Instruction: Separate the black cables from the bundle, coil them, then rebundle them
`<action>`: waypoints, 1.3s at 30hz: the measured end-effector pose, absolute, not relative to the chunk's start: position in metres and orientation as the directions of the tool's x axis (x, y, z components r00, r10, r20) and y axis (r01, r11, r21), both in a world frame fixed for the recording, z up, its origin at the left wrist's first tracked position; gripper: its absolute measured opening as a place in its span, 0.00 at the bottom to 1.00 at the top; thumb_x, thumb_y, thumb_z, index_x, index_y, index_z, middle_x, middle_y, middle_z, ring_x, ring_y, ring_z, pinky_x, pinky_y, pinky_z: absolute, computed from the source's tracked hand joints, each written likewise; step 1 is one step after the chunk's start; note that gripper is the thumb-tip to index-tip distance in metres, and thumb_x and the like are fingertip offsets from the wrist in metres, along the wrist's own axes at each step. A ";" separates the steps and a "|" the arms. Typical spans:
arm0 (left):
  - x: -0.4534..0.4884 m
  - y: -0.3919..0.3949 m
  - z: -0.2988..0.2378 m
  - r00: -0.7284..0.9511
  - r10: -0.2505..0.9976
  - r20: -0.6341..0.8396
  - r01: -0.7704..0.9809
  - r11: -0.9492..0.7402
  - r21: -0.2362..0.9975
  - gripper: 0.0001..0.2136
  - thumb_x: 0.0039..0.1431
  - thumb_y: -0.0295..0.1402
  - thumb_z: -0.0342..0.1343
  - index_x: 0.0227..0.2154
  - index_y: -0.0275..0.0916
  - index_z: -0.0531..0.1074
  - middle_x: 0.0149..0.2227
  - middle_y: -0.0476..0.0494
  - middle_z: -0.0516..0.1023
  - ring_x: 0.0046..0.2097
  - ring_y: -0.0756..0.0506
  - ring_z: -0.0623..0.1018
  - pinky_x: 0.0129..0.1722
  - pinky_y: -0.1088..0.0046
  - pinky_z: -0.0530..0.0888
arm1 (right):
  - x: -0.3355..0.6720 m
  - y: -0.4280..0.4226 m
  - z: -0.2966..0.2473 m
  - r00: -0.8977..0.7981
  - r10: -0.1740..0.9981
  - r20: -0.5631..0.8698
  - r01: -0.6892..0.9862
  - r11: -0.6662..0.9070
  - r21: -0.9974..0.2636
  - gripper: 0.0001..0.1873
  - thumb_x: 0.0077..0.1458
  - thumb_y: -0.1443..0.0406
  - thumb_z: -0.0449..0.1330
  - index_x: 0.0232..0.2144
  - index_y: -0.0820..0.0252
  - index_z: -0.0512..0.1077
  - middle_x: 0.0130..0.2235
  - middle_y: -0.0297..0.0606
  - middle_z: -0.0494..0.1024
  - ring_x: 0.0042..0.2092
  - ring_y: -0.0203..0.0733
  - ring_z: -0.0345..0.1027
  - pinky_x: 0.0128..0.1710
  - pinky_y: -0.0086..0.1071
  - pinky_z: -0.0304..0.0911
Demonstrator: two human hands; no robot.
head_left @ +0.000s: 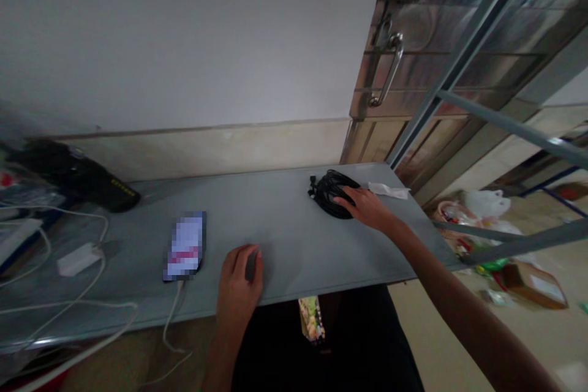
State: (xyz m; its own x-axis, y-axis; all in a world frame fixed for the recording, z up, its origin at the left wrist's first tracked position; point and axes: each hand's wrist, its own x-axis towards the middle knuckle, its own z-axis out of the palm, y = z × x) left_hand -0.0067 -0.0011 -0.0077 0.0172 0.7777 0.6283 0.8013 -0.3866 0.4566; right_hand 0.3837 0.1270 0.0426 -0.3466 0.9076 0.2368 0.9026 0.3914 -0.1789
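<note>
A coil of black cable point(331, 195) lies on the grey tabletop, its plug ends sticking out to the left. My right hand point(362, 205) reaches across to it, with fingers and thumb gripping the coil's right side. Close to the table's front edge rests my left hand point(239, 278), its fingers loosely curved and the thumb apart. I see nothing held in it, only a dark gap between thumb and fingers. A phone point(184, 246) with a blurred lit screen lies left of that hand, plugged into a white cable point(172, 318).
A white adapter point(79, 259) and tangled white cords occupy the left side, near a black bottle-shaped item point(98, 184). A clear wrapper point(388, 190) lies beyond my right hand. Metal bars point(505, 122) rise at the right, with bags and a cardboard box point(535, 285) on the floor.
</note>
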 end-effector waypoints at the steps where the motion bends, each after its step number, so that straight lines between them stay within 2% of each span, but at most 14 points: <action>1: -0.007 -0.001 -0.008 0.012 0.780 0.626 0.799 -0.384 0.463 0.08 0.77 0.35 0.59 0.53 0.43 0.77 0.50 0.38 0.82 0.53 0.37 0.83 0.58 0.54 0.81 | 0.383 0.128 0.045 -0.336 0.917 0.216 0.911 0.374 -0.175 0.20 0.81 0.50 0.53 0.55 0.57 0.76 0.49 0.48 0.89 0.51 0.55 0.85 0.50 0.40 0.72; 5: -0.007 -0.002 -0.010 -0.001 0.789 0.615 0.796 -0.372 0.478 0.08 0.77 0.35 0.59 0.53 0.43 0.77 0.51 0.38 0.82 0.53 0.37 0.83 0.59 0.53 0.80 | 0.380 0.130 0.056 -0.347 0.923 0.166 0.914 0.373 -0.163 0.19 0.82 0.53 0.51 0.53 0.57 0.77 0.47 0.48 0.89 0.48 0.54 0.85 0.46 0.38 0.69; 9: -0.009 -0.002 -0.012 -0.001 0.782 0.623 0.788 -0.382 0.482 0.08 0.77 0.34 0.59 0.54 0.43 0.77 0.51 0.38 0.82 0.53 0.37 0.83 0.58 0.53 0.81 | 0.380 0.134 0.067 -0.330 0.930 0.163 0.919 0.356 -0.170 0.17 0.81 0.53 0.55 0.50 0.56 0.79 0.43 0.47 0.89 0.45 0.55 0.85 0.43 0.38 0.68; 13: -0.009 -0.002 -0.012 -0.011 0.783 0.621 0.783 -0.379 0.492 0.08 0.77 0.35 0.59 0.53 0.43 0.78 0.51 0.37 0.82 0.53 0.37 0.83 0.58 0.53 0.81 | 0.385 0.143 0.075 -0.313 0.934 0.170 0.904 0.348 -0.248 0.19 0.79 0.49 0.57 0.48 0.53 0.80 0.39 0.42 0.88 0.43 0.53 0.84 0.43 0.37 0.68; 16: -0.008 -0.003 -0.011 -0.018 0.790 0.613 0.784 -0.369 0.499 0.08 0.77 0.35 0.59 0.53 0.43 0.78 0.50 0.38 0.82 0.53 0.36 0.83 0.58 0.52 0.81 | 0.387 0.149 0.079 -0.347 0.919 0.187 0.865 0.391 -0.314 0.22 0.79 0.47 0.54 0.45 0.53 0.80 0.40 0.42 0.87 0.42 0.51 0.82 0.44 0.37 0.68; 19: -0.008 -0.003 -0.010 -0.023 0.786 0.618 0.775 -0.377 0.508 0.07 0.77 0.35 0.58 0.53 0.44 0.78 0.50 0.38 0.82 0.53 0.37 0.83 0.57 0.53 0.81 | 0.387 0.153 0.084 -0.359 0.910 0.209 0.844 0.412 -0.344 0.25 0.80 0.49 0.50 0.42 0.54 0.79 0.40 0.42 0.86 0.41 0.49 0.81 0.44 0.37 0.68; 24: -0.008 -0.002 -0.011 -0.032 0.780 0.625 0.769 -0.381 0.514 0.07 0.77 0.36 0.58 0.53 0.44 0.78 0.49 0.38 0.82 0.52 0.37 0.83 0.57 0.53 0.81 | 0.390 0.158 0.098 -0.284 0.921 0.267 0.832 0.375 -0.408 0.23 0.80 0.52 0.49 0.39 0.55 0.76 0.37 0.43 0.86 0.38 0.48 0.81 0.42 0.37 0.70; 27: -0.008 -0.002 -0.011 -0.034 0.788 0.615 0.774 -0.369 0.515 0.07 0.78 0.36 0.58 0.52 0.44 0.77 0.49 0.38 0.82 0.52 0.37 0.83 0.58 0.53 0.81 | 0.396 0.161 0.113 -0.196 0.927 0.319 0.774 0.346 -0.530 0.27 0.83 0.50 0.43 0.37 0.54 0.72 0.36 0.42 0.86 0.33 0.43 0.80 0.37 0.35 0.71; 29: -0.008 -0.003 -0.011 -0.031 0.788 0.615 0.774 -0.371 0.514 0.07 0.78 0.36 0.58 0.52 0.44 0.77 0.50 0.38 0.83 0.52 0.37 0.83 0.57 0.53 0.81 | 0.399 0.161 0.130 -0.101 0.913 0.395 0.688 0.351 -0.635 0.28 0.82 0.45 0.45 0.37 0.54 0.70 0.33 0.38 0.83 0.27 0.39 0.75 0.31 0.33 0.68; 31: -0.008 -0.003 -0.010 -0.033 0.793 0.609 0.767 -0.370 0.523 0.07 0.78 0.36 0.58 0.52 0.44 0.77 0.50 0.38 0.82 0.52 0.37 0.83 0.57 0.53 0.82 | 0.399 0.157 0.156 0.015 0.858 0.514 0.611 0.399 -0.684 0.29 0.79 0.40 0.50 0.37 0.55 0.70 0.28 0.32 0.78 0.23 0.34 0.68 0.26 0.31 0.62; 34: -0.009 -0.004 -0.010 -0.039 0.806 0.591 0.762 -0.358 0.539 0.08 0.78 0.37 0.58 0.53 0.44 0.78 0.50 0.38 0.83 0.53 0.37 0.84 0.58 0.53 0.82 | 0.389 0.142 0.209 0.165 0.700 0.695 0.540 0.526 -0.658 0.28 0.77 0.41 0.56 0.35 0.56 0.70 0.22 0.26 0.68 0.21 0.29 0.59 0.22 0.28 0.52; 37: -0.009 -0.005 -0.010 -0.043 0.808 0.587 0.768 -0.349 0.537 0.08 0.78 0.37 0.58 0.53 0.44 0.77 0.51 0.38 0.83 0.53 0.37 0.84 0.58 0.52 0.82 | 0.372 0.124 0.266 0.193 0.530 0.826 0.407 0.723 -0.558 0.24 0.77 0.47 0.57 0.34 0.56 0.70 0.21 0.21 0.62 0.19 0.24 0.53 0.21 0.29 0.44; 39: -0.009 -0.005 -0.010 -0.046 0.808 0.588 0.766 -0.349 0.540 0.08 0.78 0.38 0.58 0.53 0.44 0.77 0.51 0.38 0.83 0.54 0.37 0.84 0.58 0.52 0.82 | 0.363 0.114 0.299 0.215 0.467 0.858 0.307 0.802 -0.513 0.23 0.75 0.49 0.59 0.31 0.56 0.71 0.21 0.19 0.63 0.20 0.20 0.54 0.25 0.33 0.42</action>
